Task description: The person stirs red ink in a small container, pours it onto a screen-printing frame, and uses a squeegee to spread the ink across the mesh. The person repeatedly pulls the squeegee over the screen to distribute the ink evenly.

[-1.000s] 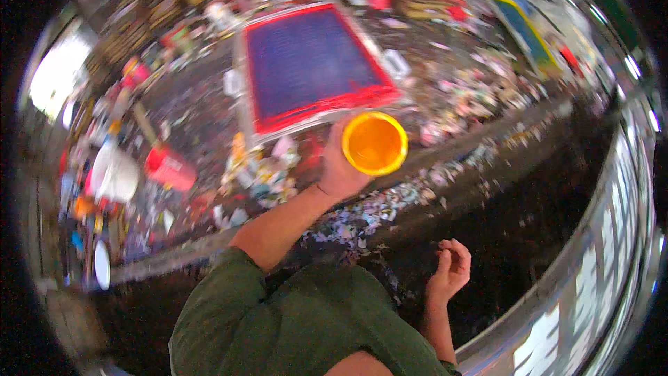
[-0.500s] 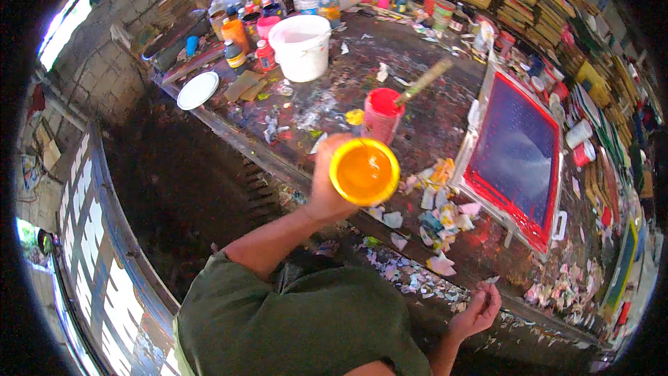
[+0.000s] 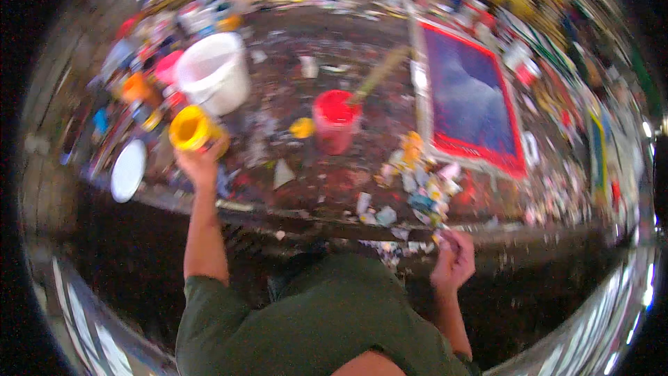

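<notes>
My left hand (image 3: 200, 161) is wrapped round a yellow tub (image 3: 189, 129), raised over the left part of the table, just in front of a white bucket (image 3: 214, 76). Its mouth tips toward me; orange-yellow liquid showed in it half a second ago. By the table's front edge, my right hand (image 3: 455, 262) is closed, thumb and fingers together; a small pale scrap may be at the fingertips, but blur hides it. Between the hands, farther back, stands a red paint pot (image 3: 337, 125) with a stick (image 3: 383, 73) leaning out of it.
A red-edged screen frame (image 3: 470, 94) with a dark blue mesh lies on the right. Crumpled paper scraps (image 3: 428, 184) are heaped before it. A white lid (image 3: 129, 170) rests at the left edge, near paint bottles and tubs. A yellow blob (image 3: 301, 127) sits beside the pot.
My left hand has carried the yellow tub from in front of the red pot leftward to the white bucket. My view has turned. The right hand stays closed near the table's edge.
</notes>
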`<state>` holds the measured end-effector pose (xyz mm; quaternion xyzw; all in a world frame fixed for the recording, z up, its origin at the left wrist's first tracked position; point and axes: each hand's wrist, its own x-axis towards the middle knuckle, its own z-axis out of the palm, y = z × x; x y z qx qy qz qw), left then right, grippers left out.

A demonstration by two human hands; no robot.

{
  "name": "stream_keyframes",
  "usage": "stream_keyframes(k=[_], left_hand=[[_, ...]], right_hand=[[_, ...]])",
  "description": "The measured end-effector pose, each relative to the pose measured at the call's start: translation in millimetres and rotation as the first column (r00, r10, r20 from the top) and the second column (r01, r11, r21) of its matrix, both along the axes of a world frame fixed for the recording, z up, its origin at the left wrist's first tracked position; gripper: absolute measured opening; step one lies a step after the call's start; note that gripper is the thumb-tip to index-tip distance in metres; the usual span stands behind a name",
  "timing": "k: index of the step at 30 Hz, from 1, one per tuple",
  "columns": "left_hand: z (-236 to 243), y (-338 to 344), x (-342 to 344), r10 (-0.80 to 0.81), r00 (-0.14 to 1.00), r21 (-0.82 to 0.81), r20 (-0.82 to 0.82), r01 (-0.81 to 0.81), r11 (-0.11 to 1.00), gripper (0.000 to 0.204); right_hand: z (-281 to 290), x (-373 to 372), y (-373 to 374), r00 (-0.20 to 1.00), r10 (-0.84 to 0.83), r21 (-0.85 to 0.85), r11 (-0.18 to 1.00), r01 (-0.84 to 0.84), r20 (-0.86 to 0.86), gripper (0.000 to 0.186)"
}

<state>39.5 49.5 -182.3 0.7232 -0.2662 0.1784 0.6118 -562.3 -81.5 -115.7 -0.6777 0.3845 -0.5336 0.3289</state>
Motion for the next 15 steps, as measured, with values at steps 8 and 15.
stream_keyframes(k=[8, 15], left_hand=[[-28, 2, 11, 0.092, 0.996, 0.208, 0.003, -0.091, 0.974, 0.101], [9, 25, -79, 0.214, 0.953, 0.215, 0.213, -0.259, 0.942, 0.116]], right_hand=[[1, 21, 24, 0.997, -0.031, -0.034, 0.999, 0.029, -0.065, 0.026], [9, 33, 37, 0.998, 0.016, 0.038, 0.999, -0.013, -0.067, 0.03]])
